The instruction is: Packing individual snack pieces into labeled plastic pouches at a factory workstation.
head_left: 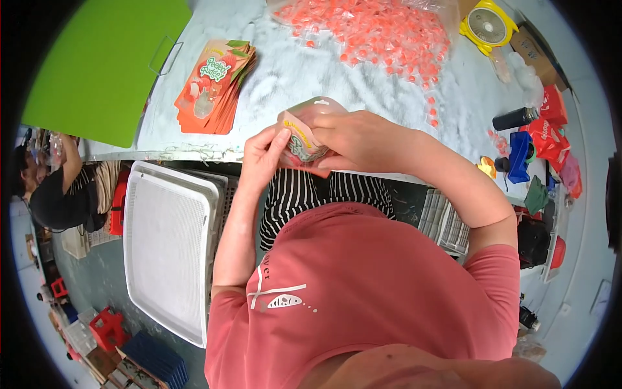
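Note:
Near the table's front edge, my two hands hold a printed orange-pink pouch (pixel 299 144) with a rounded top and a hang hole. My left hand (pixel 262 154) pinches its left side, thumb on the printed front. Bent over the right side of the pouch is my right hand (pixel 358 140); whether its fingertips are inside the pouch or only on its face I cannot tell. Further left on the table lies a fanned stack of matching flat pouches (pixel 210 87). A large heap of small, clear-wrapped red pieces (pixel 389 39) spreads across the far side, with a few trailing toward me.
At the far right stand a yellow fan (pixel 487 27), a black bottle (pixel 515 118) and a blue tape dispenser (pixel 519 157). A green board (pixel 97 65) covers the far left. Below the table edge are stacked white trays (pixel 170 253). Another person (pixel 61 194) sits at left.

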`<state>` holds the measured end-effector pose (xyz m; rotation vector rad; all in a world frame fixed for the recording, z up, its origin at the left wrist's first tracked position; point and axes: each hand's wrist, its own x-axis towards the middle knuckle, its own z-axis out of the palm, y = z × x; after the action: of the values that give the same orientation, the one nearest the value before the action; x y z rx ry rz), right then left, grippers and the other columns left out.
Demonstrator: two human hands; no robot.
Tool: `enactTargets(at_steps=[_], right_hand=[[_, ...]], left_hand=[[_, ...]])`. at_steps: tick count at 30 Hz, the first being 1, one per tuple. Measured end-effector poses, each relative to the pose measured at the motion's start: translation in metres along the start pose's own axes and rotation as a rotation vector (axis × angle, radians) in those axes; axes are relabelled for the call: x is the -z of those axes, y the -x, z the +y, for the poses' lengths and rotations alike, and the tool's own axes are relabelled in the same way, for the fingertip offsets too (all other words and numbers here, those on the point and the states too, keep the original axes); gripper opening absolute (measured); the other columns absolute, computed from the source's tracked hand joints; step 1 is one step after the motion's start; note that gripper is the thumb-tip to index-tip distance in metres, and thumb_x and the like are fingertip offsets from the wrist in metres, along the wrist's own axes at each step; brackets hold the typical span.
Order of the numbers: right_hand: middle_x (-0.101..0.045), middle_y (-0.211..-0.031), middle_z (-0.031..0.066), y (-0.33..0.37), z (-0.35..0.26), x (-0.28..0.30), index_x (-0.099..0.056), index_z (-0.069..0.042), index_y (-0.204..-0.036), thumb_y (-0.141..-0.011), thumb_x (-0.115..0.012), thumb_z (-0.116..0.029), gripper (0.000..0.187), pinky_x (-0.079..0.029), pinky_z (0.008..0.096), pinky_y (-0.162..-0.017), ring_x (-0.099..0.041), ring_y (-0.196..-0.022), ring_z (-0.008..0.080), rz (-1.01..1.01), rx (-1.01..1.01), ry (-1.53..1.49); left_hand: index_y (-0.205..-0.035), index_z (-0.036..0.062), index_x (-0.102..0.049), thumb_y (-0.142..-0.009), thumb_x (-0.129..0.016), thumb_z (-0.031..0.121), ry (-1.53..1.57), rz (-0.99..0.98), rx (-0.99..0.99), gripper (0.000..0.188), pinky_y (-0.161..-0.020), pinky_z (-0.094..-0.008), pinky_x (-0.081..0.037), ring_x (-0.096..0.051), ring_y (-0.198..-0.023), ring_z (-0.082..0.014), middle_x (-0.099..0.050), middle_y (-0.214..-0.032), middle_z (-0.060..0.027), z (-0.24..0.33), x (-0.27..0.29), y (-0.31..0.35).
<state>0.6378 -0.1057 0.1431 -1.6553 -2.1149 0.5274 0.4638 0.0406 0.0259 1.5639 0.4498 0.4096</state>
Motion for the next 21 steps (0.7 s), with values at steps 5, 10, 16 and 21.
enactTargets(at_steps=[5,10,16,21], right_hand=[[-0.060,-0.109,0.0121,-0.006,0.009,0.002,-0.063,-0.001,-0.101,-0.081,-0.073,-0.023,0.031,-0.052,0.0422,-0.082,-0.061,-0.099,0.0315,-0.262,0.027,0.103],[-0.060,-0.115,0.0135,-0.001,-0.011,0.029,-0.062,0.000,-0.103,-0.079,-0.076,-0.020,0.034,-0.051,0.0432,-0.083,-0.062,-0.097,0.0335,-0.048,-0.060,-0.016],[-0.067,-0.089,0.0178,-0.032,-0.009,0.017,-0.061,0.000,-0.098,-0.077,-0.078,-0.025,0.036,-0.051,0.0429,-0.081,-0.064,-0.087,0.0358,-0.502,-0.108,0.088],[-0.065,-0.096,0.0186,-0.013,-0.007,0.011,-0.064,-0.001,-0.099,-0.078,-0.077,-0.021,0.032,-0.051,0.0417,-0.081,-0.063,-0.089,0.0359,-0.209,0.165,0.051]], left_hand=[[-0.113,-0.0026,-0.068,-0.099,-0.061,0.019,0.039,0.080,-0.233,0.027,-0.069,-0.0223,-0.052,-0.061,-0.079,-0.0081,-0.068,-0.100,-0.0062,0.007,-0.026,0.000],[-0.115,-0.0012,-0.068,-0.099,-0.060,0.018,0.055,0.136,-0.122,0.026,-0.065,-0.0214,-0.052,-0.062,-0.081,-0.0087,-0.068,-0.102,-0.0067,0.010,-0.014,0.002],[-0.116,-0.0007,-0.067,-0.096,-0.058,0.010,-0.025,0.085,-0.265,0.024,-0.087,-0.0315,-0.052,-0.066,-0.096,-0.0167,-0.071,-0.108,-0.0132,0.016,-0.030,0.005],[-0.120,-0.0024,-0.064,-0.100,-0.055,0.016,-0.036,0.015,-0.309,0.029,-0.086,-0.0295,-0.051,-0.063,-0.098,-0.0151,-0.069,-0.110,-0.0101,0.005,-0.027,0.011]])
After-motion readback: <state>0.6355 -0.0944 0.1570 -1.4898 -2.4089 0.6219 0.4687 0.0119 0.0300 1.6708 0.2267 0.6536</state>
